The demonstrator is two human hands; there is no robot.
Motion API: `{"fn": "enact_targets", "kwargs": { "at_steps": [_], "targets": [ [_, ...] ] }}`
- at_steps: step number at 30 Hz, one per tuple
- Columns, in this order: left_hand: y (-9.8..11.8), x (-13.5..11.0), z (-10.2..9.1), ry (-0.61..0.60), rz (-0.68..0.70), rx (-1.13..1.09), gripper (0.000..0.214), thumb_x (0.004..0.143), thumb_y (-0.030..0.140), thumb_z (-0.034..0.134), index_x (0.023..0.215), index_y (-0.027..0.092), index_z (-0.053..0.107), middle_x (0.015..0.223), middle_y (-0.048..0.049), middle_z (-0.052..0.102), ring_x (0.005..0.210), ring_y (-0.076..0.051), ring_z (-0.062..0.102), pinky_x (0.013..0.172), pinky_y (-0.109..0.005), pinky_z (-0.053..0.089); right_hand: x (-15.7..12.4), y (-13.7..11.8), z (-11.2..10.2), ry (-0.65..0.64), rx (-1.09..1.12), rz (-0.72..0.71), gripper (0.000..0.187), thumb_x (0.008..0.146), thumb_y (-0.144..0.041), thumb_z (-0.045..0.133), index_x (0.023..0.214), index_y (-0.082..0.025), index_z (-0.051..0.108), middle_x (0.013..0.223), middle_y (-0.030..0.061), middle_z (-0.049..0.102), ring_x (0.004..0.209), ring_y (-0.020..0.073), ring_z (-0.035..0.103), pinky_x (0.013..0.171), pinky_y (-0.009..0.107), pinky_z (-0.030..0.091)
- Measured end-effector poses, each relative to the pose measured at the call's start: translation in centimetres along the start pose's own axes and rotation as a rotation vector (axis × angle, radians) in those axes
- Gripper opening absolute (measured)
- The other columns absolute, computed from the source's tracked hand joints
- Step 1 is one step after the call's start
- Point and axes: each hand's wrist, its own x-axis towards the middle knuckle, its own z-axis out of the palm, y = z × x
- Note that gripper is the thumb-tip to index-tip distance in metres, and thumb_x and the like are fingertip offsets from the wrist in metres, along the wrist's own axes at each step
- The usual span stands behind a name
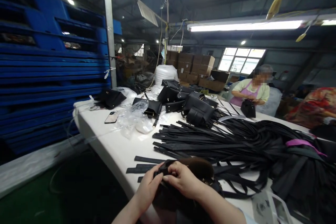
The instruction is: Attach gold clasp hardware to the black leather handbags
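Note:
A black handbag [173, 199] is at the table's near edge, its flap [198, 166] showing a brown inner side. Over the bag, my left hand [151, 183] pinches a black leather-like piece [165, 168] that appears to be part of it. My right hand [183, 179] is closed on the same piece, with the thumb and bent fingers pressed together. The two thumbs nearly meet. Whether the piece is a strap or an edge of the bag I cannot tell. Flat black straps [145, 166] lie just beyond my hands.
A large heap of black straps [223, 140], tied with a pink band [304, 143], covers the table's right side. Further back are black bags [196, 108], clear plastic wrap [133, 117] and a phone [111, 117]. Blue pallets [52, 73] stand left. Across the table, a co-worker [250, 91] handles a bag.

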Motion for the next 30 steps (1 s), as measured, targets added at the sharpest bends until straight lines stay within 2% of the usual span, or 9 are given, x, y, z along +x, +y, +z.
{"fn": "enact_targets", "kwargs": {
  "at_steps": [4,8,11,14,18,21,25,27,30],
  "targets": [
    [0.7,-0.1,0.3,0.049,-0.020,0.055,0.045,0.078,0.037,0.050,0.114,0.012,0.064,0.115,-0.0126,0.067,0.111,-0.029,0.059,0.099,-0.041,0.045,-0.6,0.2,-1.2,-0.111,-0.023,-0.123,0.032,0.089,-0.033,0.053,0.061,-0.018,0.054,0.077,0.0022,0.056,0.079,0.0153,0.053,0.076,0.027,0.042],
    [1.8,0.1,0.4,0.136,-0.072,0.220,0.042,0.072,0.035,0.050,0.104,0.014,0.067,0.104,-0.0104,0.071,0.104,-0.029,0.061,0.096,-0.042,0.045,-0.8,1.3,-2.4,-0.043,-0.042,-0.004,0.036,0.091,-0.037,0.049,0.062,-0.017,0.056,0.070,0.0015,0.054,0.071,0.0139,0.052,0.069,0.025,0.042],
    [2.0,0.2,0.4,0.128,-0.077,0.257,0.041,0.072,0.035,0.047,0.101,0.014,0.068,0.100,-0.0086,0.071,0.097,-0.028,0.063,0.090,-0.038,0.047,-0.9,1.9,-2.9,-0.050,-0.068,0.110,0.034,0.091,-0.035,0.049,0.065,-0.017,0.061,0.069,0.0010,0.055,0.061,0.0116,0.051,0.060,0.024,0.041],
    [1.9,0.2,0.4,0.118,-0.073,0.238,0.040,0.073,0.034,0.045,0.099,0.015,0.068,0.096,-0.0071,0.072,0.093,-0.026,0.063,0.084,-0.035,0.048,-1.2,1.4,-3.1,-0.069,-0.141,0.108,0.031,0.087,-0.029,0.053,0.060,-0.017,0.061,0.072,0.0016,0.056,0.067,0.0120,0.053,0.063,0.023,0.042],
    [1.8,0.2,0.6,0.122,-0.057,0.220,0.037,0.073,0.031,0.043,0.096,0.014,0.067,0.093,-0.0069,0.072,0.090,-0.025,0.064,0.082,-0.034,0.049,-1.3,-0.9,-2.5,-0.113,-0.607,-0.010,0.026,0.085,-0.030,0.054,0.067,-0.017,0.067,0.082,0.0045,0.061,0.075,0.0148,0.058,0.069,0.025,0.043],
    [1.8,0.1,1.0,0.115,-0.042,0.256,0.037,0.075,0.029,0.042,0.098,0.014,0.067,0.095,-0.0076,0.071,0.092,-0.025,0.064,0.084,-0.035,0.049,-0.8,-2.8,-1.2,-0.257,-0.985,-0.049,0.024,0.085,-0.028,0.052,0.081,-0.015,0.072,0.088,0.0111,0.066,0.079,0.0214,0.062,0.071,0.030,0.045],
    [1.6,-0.6,1.3,0.126,-0.013,0.313,0.040,0.078,0.030,0.044,0.108,0.015,0.064,0.108,-0.0084,0.070,0.102,-0.025,0.063,0.092,-0.037,0.048,0.0,-4.0,0.6,-0.386,-1.088,0.007,0.021,0.082,-0.018,0.051,0.078,-0.012,0.071,0.080,0.0147,0.069,0.076,0.0262,0.066,0.065,0.033,0.046],
    [1.4,-0.9,1.2,0.154,0.002,0.323,0.041,0.079,0.032,0.045,0.112,0.014,0.062,0.111,-0.0098,0.069,0.105,-0.025,0.062,0.094,-0.038,0.047,0.0,-4.1,0.8,-0.362,-1.092,0.030,0.022,0.084,-0.018,0.048,0.087,-0.011,0.069,0.085,0.0155,0.070,0.078,0.0268,0.066,0.066,0.035,0.047],
    [1.1,-1.2,0.8,0.162,0.021,0.309,0.041,0.081,0.033,0.044,0.112,0.014,0.061,0.110,-0.0102,0.069,0.104,-0.025,0.063,0.094,-0.038,0.048,-0.8,-4.5,-0.1,-0.190,-1.034,0.036,0.030,0.086,-0.033,0.054,0.103,-0.010,0.062,0.095,0.0148,0.068,0.086,0.0268,0.064,0.074,0.036,0.048]
  ]
}}
